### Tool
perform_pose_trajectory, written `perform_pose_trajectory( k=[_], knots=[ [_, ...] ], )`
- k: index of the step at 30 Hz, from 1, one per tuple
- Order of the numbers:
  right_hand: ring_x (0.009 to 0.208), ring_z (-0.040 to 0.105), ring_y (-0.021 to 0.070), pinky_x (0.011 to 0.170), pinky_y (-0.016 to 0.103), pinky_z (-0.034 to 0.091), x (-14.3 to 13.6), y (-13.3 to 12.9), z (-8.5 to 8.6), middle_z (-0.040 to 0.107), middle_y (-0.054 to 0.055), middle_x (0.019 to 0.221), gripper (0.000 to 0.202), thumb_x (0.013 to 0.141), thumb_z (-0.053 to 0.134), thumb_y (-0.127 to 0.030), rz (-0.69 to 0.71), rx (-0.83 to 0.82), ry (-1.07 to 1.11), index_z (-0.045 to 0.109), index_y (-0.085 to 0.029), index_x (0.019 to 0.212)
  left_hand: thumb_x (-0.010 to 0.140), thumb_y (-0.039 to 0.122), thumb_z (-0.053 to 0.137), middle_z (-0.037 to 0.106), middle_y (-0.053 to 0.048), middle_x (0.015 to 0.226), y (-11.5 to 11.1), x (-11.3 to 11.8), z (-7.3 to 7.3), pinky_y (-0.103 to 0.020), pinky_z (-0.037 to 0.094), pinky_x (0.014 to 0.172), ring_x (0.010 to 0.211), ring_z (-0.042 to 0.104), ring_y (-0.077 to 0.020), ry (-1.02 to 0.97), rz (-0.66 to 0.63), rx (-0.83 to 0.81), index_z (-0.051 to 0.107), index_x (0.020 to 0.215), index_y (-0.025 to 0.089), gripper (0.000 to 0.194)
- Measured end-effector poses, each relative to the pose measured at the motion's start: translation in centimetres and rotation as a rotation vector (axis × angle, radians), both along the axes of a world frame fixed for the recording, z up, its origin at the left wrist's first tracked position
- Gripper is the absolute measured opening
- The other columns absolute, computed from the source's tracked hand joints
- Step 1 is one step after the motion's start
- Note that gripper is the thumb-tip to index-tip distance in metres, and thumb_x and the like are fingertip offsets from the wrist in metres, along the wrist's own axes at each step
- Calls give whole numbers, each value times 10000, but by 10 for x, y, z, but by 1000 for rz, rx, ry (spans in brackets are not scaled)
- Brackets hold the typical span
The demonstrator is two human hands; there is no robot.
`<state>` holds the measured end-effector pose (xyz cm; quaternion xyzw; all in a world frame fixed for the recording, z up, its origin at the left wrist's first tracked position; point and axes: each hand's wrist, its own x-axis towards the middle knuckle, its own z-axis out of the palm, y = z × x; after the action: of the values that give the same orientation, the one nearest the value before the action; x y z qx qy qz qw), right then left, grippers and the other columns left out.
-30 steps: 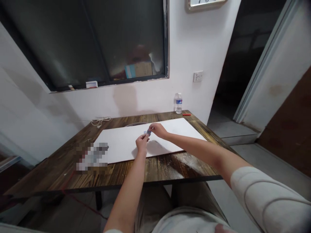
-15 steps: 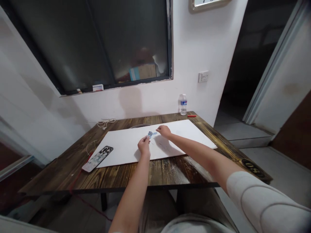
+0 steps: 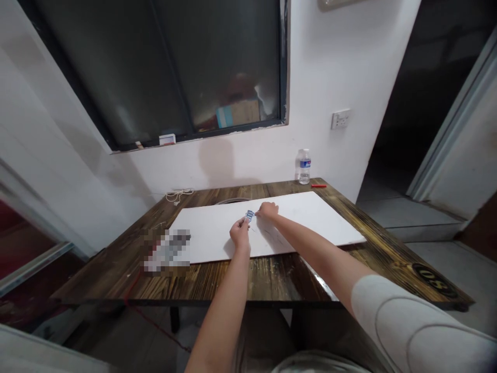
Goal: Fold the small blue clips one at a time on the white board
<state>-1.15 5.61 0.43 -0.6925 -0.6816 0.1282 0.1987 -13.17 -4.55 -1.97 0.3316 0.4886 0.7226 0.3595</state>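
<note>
My left hand (image 3: 240,233) reaches over a white board (image 3: 209,228) and pinches a small flat blue-and-white piece (image 3: 249,215) between thumb and fingers. The piece has blue bars or outlines; it is too small to tell its kind. Just right of it is my right hand (image 3: 268,210), its fingers curled and the fingertips close to the piece's right edge. Whether they touch it, or hold something small, I cannot make out. Faint dark marks show on the board below the hands.
The board lies on a dark wooden table (image 3: 217,282). A pixelated patch (image 3: 169,251) covers something at its left. Behind are a white cord (image 3: 179,194), a water bottle (image 3: 305,168) and a red pen-like stick (image 3: 319,186). A wall with a window (image 3: 221,62) stands beyond.
The view has shifted, so the scene sits further right. My right hand's fingertips have come nearer the piece and lower. The blue squares seen between the hands before are no longer distinct.
</note>
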Motion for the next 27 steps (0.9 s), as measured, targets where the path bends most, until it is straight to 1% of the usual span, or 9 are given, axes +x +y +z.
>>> perform_pose_trajectory(
  k=[3,5,7,11,13,15,17,22,27],
  knots=[
    [985,606,263,824,339,412,3,0,-1,719,94,927,193,734,730,-360,-16,9,108,734,-198,838,552,394,794,644,-23,641,0,0,0,-233,407,564,577,541,-111,10,-4,-19,744,857,114,416],
    [890,627,201,753,274,419,7,-1,3,722,45,886,171,765,691,-368,11,31,156,723,-211,824,559,408,789,651,-28,662,0,0,0,-234,407,565,586,550,-115,28,-2,-26,742,865,118,424],
    [792,623,148,669,222,408,13,-1,9,713,10,834,174,766,680,-375,68,100,254,704,-204,790,566,423,782,646,-25,660,0,-1,-1,-232,405,562,584,550,-113,35,4,-29,736,866,118,430],
    [620,563,115,555,208,379,30,-4,28,645,-12,649,261,667,739,-415,283,232,608,648,-172,693,571,422,775,621,-8,614,1,-2,-2,-218,382,534,539,512,-92,36,31,-33,724,848,112,419],
    [566,532,109,530,213,377,39,-9,36,614,-16,597,347,618,762,-477,410,218,742,633,-164,692,572,416,776,621,-9,603,1,-2,-1,-217,381,528,532,511,-92,39,31,-26,723,841,108,412],
    [547,522,106,526,219,386,44,-15,42,607,-12,584,403,579,778,-515,500,190,806,630,-157,691,566,415,782,631,-19,609,0,-1,2,-221,389,529,539,529,-101,44,23,-18,725,833,107,411],
    [556,533,108,534,220,394,45,-22,43,620,-4,594,407,562,792,-511,538,183,795,635,-154,679,553,417,792,648,-33,625,-2,1,5,-225,396,531,548,546,-111,61,11,-14,729,816,110,410],
    [594,558,114,551,212,389,35,-36,39,655,-1,627,305,590,800,-423,545,205,633,667,-157,657,554,447,797,678,-49,656,-6,2,9,-237,419,553,562,570,-128,140,-56,20,741,811,128,414],
    [607,557,108,586,207,400,20,-41,35,675,-10,656,249,613,803,-382,608,183,575,696,-166,676,570,447,790,676,-45,649,-6,-2,7,-237,415,561,569,572,-131,180,-17,16,740,814,126,406]
  ],
)
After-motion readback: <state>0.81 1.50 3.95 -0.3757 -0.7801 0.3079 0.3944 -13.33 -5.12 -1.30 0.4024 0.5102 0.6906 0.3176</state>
